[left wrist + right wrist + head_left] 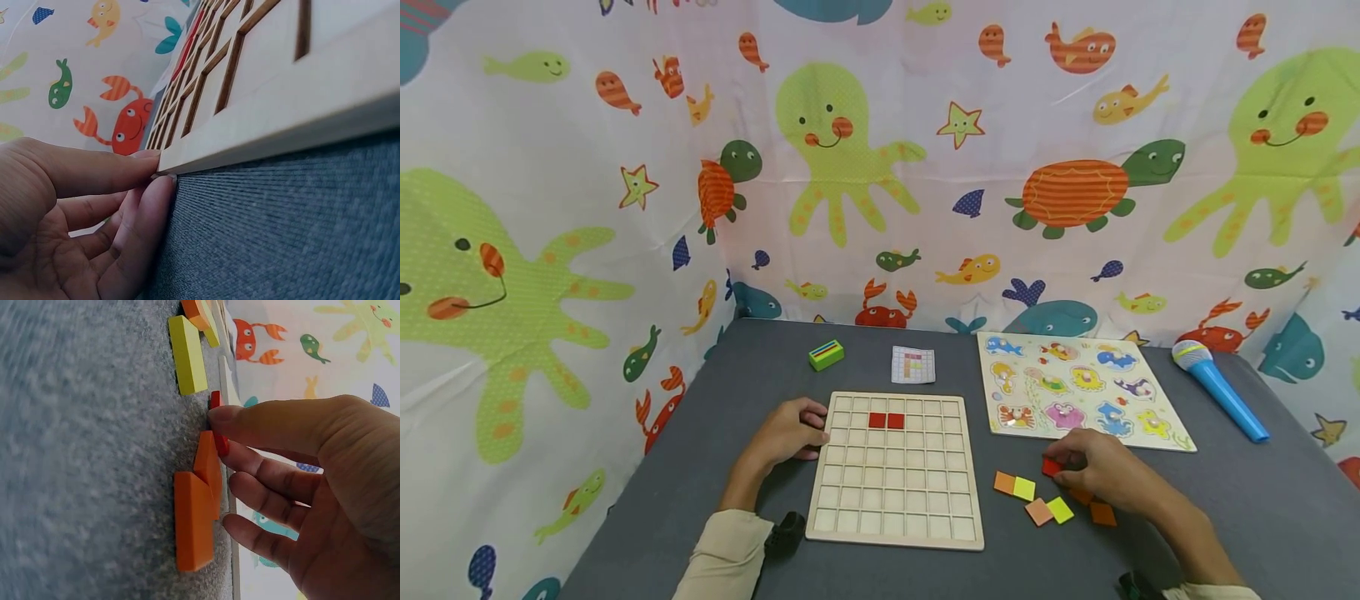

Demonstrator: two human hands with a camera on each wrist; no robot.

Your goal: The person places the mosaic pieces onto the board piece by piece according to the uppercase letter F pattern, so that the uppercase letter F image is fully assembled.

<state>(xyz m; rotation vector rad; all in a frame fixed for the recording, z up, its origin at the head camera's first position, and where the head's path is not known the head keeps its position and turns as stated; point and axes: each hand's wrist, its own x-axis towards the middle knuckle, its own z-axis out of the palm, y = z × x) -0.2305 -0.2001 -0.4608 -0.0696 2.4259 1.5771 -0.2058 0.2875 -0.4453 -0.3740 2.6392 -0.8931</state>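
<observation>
A wooden grid board (895, 546) lies on the grey table, with two red tiles (886, 421) side by side in its second row. At the board's left edge, my left hand (786, 433) holds the rim, thumb on the frame and fingers against the side, as the left wrist view (94, 219) shows. To the right of the board, my right hand (1101, 471) pinches a red tile (219, 434) between thumb and fingers. Two orange tiles (194, 525) lie close under that hand. Nearer the board are yellow tiles (1060, 510) and orange tiles (1004, 482).
Behind the board lie a small printed pattern card (913, 375) and a green block with a striped top (827, 356). A sea-animal puzzle board (1037, 375) sits at the back right, beside a blue toy microphone (1228, 400). A printed curtain (865, 167) hangs behind the table.
</observation>
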